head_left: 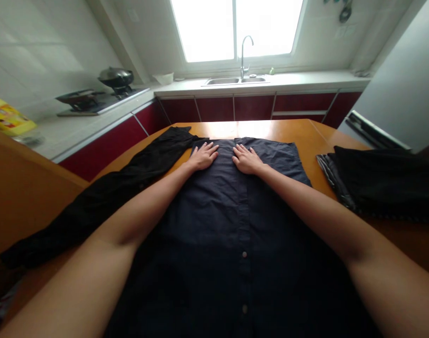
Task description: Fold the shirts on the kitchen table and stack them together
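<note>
A dark navy button-up shirt point(214, 206) lies spread flat on the orange-brown wooden table point(271, 127), its button strip running down the middle. Near the shirt's far edge, my left hand point(203, 156) rests flat on the cloth, fingers stretched out. My right hand point(248, 160) presses flat on the other side of the button strip, fingers also extended. Both arms reach forward over the shirt. Neither hand grips anything. The near part of the shirt is in deep shade.
Black clothing point(130, 180) stretches along the table's left side. Folded dark clothes point(383, 180) are stacked at the right. Beyond the table are a sink point(223, 81) with a tap point(243, 56), a stove point(112, 101) bearing pans, and a grey appliance point(394, 80).
</note>
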`<state>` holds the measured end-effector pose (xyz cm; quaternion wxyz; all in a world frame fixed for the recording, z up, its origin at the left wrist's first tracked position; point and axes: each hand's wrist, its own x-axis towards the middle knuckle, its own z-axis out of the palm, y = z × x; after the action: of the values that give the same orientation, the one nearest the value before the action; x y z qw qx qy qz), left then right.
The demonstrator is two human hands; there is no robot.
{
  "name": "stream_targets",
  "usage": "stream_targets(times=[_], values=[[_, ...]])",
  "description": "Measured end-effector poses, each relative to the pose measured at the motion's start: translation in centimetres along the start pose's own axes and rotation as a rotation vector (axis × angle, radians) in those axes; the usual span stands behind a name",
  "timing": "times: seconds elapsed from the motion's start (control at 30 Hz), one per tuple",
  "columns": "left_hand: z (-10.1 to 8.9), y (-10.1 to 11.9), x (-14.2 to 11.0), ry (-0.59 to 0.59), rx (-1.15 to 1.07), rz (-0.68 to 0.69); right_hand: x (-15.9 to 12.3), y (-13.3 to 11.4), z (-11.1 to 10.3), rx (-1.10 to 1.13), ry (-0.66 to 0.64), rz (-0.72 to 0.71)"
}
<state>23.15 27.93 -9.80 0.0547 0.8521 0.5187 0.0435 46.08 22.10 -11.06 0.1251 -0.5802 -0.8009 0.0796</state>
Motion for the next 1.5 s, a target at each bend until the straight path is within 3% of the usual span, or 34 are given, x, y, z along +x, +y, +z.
stream_targets(times=[0.1, 0.2, 0.3, 0.37, 0.47, 0.53, 0.57, 0.7, 0.8, 0.87, 0.97, 1.03, 1.13, 1.37, 1.5], values=[[-0.3, -1.0, 0.6, -0.035, 0.021, -0.065, 0.2, 3.3, -1.0, -0.013, -0.015, 0.057], [-0.4, -1.0, 1.1, -0.034, 0.037, -0.074, -0.1, 7.6, -2.5, -0.049, 0.013, 0.223], [-0.4, -0.8, 1.1, -0.039, 0.043, -0.074, -0.8, 9.1, -3.2, -0.088, 0.1, 0.329], [-0.5, -0.7, 1.0, -0.045, 0.043, -0.075, -1.6, 7.7, -2.8, -0.085, 0.104, 0.264], [-0.4, -0.7, 0.9, -0.043, 0.059, -0.073, -3.3, 4.5, -1.4, -0.035, 0.003, -0.032], [-0.3, -0.8, 1.0, -0.033, 0.075, -0.068, -4.2, 4.2, -1.1, -0.014, -0.048, -0.179], [-0.3, -0.9, 1.0, -0.03, 0.08, -0.067, -4.4, 5.0, -1.2, -0.019, -0.054, -0.173], [-0.6, -1.0, 1.1, -0.048, 0.082, -0.079, -4.0, 11.1, -3.7, -0.061, -0.022, 0.194], [-0.9, 0.1, 1.0, -0.055, 0.063, -0.084, -3.6, 13.5, -5.1, -0.077, 0.029, 0.287], [-0.7, 1.9, 1.0, -0.019, 0.055, 0.029, -3.5, 12.3, -5.0, -0.079, 0.041, 0.205], [0.4, 5.4, 1.3, -0.005, 0.041, 0.28, -3.4, 8.3, -3.7, -0.054, 0.003, -0.054], [1.2, 7.3, 1.9, -0.041, 0.027, 0.309, -2.9, 5.8, -2.6, -0.035, -0.039, -0.149], [1.8, 8.7, 3.3, -0.064, 0.021, 0.226, -1.3, 4.1, -1.7, -0.03, -0.076, -0.09], [1.4, 8.8, 5.5, -0.08, -0.002, 0.157, 3.9, 6.0, -1.8, -0.063, -0.071, 0.132], [1.0, 9.1, 5.7, -0.033, -0.063, 0.142, 4.1, 5.3, -2.0, -0.045, 0.013, 0.181]])
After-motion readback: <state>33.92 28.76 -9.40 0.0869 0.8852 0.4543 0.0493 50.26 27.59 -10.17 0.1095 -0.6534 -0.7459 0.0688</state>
